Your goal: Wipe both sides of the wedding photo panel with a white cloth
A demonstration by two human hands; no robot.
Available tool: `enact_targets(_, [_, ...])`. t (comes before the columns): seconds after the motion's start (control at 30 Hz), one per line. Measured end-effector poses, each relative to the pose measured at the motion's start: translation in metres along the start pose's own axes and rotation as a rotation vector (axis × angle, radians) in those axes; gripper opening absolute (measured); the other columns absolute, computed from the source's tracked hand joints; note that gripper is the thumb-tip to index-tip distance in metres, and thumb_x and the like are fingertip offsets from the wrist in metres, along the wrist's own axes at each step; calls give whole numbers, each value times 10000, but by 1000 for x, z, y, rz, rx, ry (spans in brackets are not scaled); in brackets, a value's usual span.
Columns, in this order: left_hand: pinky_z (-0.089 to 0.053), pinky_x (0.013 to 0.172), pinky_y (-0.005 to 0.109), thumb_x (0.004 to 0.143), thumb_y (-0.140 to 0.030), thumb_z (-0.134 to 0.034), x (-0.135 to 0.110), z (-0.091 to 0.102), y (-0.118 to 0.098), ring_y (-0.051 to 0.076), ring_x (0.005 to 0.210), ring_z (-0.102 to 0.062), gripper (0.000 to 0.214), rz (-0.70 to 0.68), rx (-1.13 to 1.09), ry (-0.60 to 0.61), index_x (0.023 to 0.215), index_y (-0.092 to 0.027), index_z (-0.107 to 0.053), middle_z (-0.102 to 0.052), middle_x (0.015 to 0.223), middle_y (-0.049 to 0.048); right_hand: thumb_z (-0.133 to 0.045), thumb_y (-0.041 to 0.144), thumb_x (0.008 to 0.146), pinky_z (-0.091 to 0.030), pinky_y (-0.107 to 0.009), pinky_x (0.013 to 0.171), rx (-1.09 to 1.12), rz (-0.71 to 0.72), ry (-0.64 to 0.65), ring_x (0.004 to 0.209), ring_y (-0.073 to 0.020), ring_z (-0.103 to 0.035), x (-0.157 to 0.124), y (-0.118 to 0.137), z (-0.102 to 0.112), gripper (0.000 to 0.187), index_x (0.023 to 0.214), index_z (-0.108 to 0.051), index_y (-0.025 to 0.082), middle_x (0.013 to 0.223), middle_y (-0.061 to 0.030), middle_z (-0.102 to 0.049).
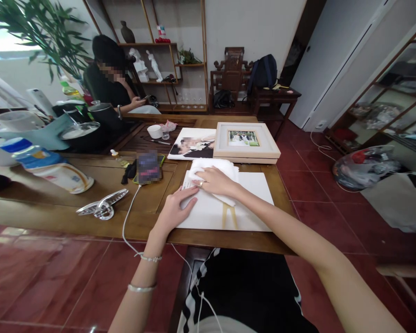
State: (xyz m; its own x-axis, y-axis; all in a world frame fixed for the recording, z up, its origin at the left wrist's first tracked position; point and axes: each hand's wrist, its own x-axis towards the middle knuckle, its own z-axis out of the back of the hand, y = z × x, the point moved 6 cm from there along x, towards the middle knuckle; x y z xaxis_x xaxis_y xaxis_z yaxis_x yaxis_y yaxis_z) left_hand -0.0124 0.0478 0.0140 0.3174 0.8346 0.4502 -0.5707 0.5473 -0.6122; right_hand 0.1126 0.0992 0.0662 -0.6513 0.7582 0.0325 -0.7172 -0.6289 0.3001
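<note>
A white board [253, 199] lies flat near the table's front edge, with yellowish strips on its lower middle. My right hand [213, 180] presses a folded white cloth [229, 169] onto the board's upper left part, its fingers bent into the cloth. At the board's left edge, my left hand [178, 206] rests with fingers stretched out and thumb apart, the fingertips close to the cloth. Just behind the board are a framed photo [243, 138] in a pale wooden frame and an unframed photo print [194, 144], partly covered by the frame.
Left on the wooden table [149, 203] are a silver hair clip [104, 205], a phone [149, 167] with a white cable, a small dropper bottle [119, 158] and a blue-capped bottle [48, 165]. A small white cup [155, 132] stands farther back. A seated person [107, 83] holds a phone.
</note>
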Motion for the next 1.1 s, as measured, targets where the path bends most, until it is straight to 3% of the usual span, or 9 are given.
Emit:
enact_targets(0.13, [-383,1100,460,855,-259,-592,0,2,0,259,1055,-666,288,-2,15,-15,1113,-196,-706,-725,1099,62,-434,311,961,-342,-374,969,39,44,32,1123,-253,-567,17,13,-7,269,1088,-639,192,1191,-95,-658])
enact_targets(0.3, [-364,1113,454,868,-261,-573,0,1,-1,244,1101,-646,311,1,1,5,1151,-201,-686,-700,1161,62,-423,374,951,-429,-373,846,86,-54,44,1039,-314,-613,7,3,2,343,1097,-647,159,1124,-158,-679])
enact_targets(0.57, [-373,1109,459,874,-276,-565,-1,1,-2,241,1144,-622,316,23,2,20,1160,-202,-678,-683,1193,70,-376,483,961,-353,-386,1028,196,-200,8,1244,-305,-500,-49,-61,34,480,1257,-587,169,1371,-111,-550])
enact_targets(0.67, [-375,1107,465,875,-278,-564,0,1,-2,242,1148,-620,314,19,-1,20,1159,-208,-677,-684,1191,67,-312,543,965,-360,-406,1035,237,-261,-32,1235,-297,-515,-78,-84,33,532,1264,-582,195,1363,-97,-560])
enact_targets(0.77, [-372,1109,471,876,-280,-564,0,1,-2,242,1148,-620,315,10,-2,20,1163,-214,-674,-684,1192,62,-318,605,940,-290,-462,1094,288,-372,-108,1358,-323,-371,-106,-99,24,601,1319,-537,193,1437,-108,-479])
enact_targets(0.9, [-368,1112,471,879,-285,-562,0,1,-1,243,1155,-615,315,17,-1,18,1166,-215,-674,-680,1199,61,-352,577,938,-249,-494,1125,268,-362,-127,1438,-321,-185,-135,-88,10,523,1151,-633,191,1406,-103,-513])
enact_targets(1.1, [-366,1112,469,880,-290,-563,0,0,-2,244,1146,-621,313,18,6,24,1159,-206,-677,-679,1199,70,-369,471,964,-220,-504,1158,240,-264,-22,1438,-294,-199,-186,-37,5,389,1046,-648,213,1457,-66,-459])
